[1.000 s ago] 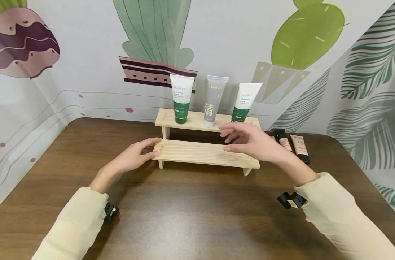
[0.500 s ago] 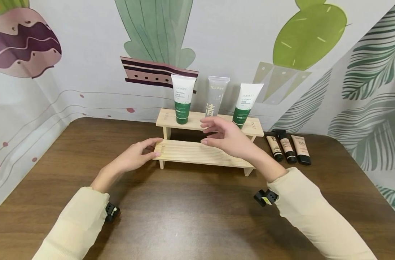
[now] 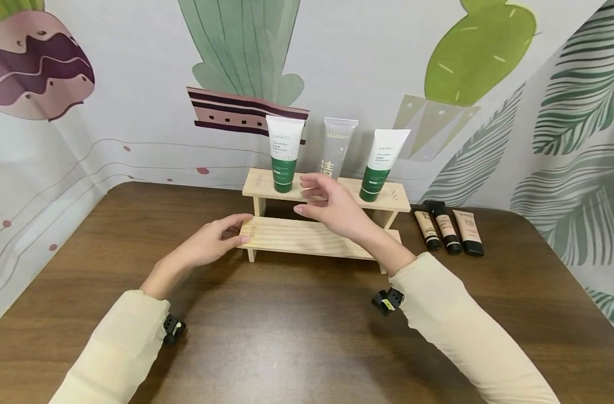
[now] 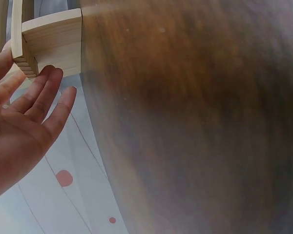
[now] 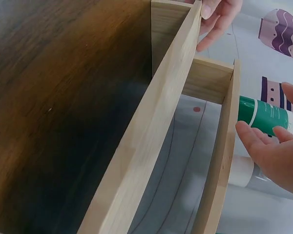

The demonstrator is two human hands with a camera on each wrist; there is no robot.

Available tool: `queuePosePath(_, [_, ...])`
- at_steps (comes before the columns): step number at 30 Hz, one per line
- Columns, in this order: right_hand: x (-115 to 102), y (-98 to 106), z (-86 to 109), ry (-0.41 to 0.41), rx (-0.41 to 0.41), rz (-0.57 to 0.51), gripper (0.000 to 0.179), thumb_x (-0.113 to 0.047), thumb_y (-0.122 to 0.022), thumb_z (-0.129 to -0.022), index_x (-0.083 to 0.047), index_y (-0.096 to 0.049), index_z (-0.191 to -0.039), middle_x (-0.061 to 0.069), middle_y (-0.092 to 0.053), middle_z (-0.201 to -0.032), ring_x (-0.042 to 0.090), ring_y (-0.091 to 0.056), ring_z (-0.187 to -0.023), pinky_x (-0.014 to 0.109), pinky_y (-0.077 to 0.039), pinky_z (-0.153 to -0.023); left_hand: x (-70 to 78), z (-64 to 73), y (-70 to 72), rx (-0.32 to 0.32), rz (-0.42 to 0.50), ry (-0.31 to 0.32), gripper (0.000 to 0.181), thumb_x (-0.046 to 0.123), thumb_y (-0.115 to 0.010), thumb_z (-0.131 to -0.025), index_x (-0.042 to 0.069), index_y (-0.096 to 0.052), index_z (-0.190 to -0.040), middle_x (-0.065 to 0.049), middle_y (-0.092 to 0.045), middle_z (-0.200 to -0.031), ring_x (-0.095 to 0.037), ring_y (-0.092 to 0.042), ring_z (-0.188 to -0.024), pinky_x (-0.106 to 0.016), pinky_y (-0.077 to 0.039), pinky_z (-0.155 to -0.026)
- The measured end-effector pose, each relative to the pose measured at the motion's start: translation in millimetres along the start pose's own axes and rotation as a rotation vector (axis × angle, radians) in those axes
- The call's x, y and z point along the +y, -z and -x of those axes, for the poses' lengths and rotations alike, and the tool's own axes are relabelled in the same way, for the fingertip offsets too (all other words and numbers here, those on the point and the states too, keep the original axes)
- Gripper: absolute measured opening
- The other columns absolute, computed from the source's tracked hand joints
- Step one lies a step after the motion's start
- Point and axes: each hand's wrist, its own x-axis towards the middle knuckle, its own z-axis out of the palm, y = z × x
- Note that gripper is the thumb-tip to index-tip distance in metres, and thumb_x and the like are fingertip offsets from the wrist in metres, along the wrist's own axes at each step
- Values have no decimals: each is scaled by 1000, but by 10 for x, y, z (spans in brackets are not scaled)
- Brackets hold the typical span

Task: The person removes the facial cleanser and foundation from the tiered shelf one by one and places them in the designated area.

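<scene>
A two-step wooden display stand (image 3: pixel 307 238) rests on the table. On its upper step stand a white-and-green squeeze tube (image 3: pixel 284 154) at left, a grey squeeze tube (image 3: pixel 338 140) in the middle and another white-and-green squeeze tube (image 3: pixel 384 163) at right. My left hand (image 3: pixel 213 241) holds the left end of the lower step, thumb at the front edge; the left wrist view shows the other fingers beside the stand's side panel (image 4: pixel 56 46). My right hand (image 3: pixel 337 207) hovers above the lower step, fingers loosely bent and holding nothing, hiding the grey tube's base.
Several black-capped beige cosmetic tubes lie right of the stand, among them a BB cream tube (image 3: pixel 469 231). A patterned cloth (image 3: pixel 150 112) hangs behind the brown wooden table (image 3: pixel 266 336).
My right hand has moved left along the stand, from near the right tube to in front of the grey one. The left hand stays at the stand's left end.
</scene>
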Motion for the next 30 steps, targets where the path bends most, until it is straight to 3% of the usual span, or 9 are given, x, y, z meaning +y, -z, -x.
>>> queuePosePath(16, [-30, -165, -195, -17, 84, -18, 57, -1, -64, -83, 3, -34, -132, 18, -47, -123, 27, -48, -114, 29, -40, -94, 2, 6, 0, 4, -17, 0, 45, 11, -57, -91, 0, -43, -132, -17, -58, -108, -29, -55, -101, -43, -41, -85])
queuePosePath(30, [-52, -261, -342, -64, 143, -109, 61, -1, -62, -85, 0, -30, -136, 19, -46, -127, 26, -48, -116, 26, -41, -92, -2, 7, 8, -4, -2, 6, 45, 12, -56, -91, 0, -42, -133, -17, -58, -109, -29, -54, -102, -43, -41, -85])
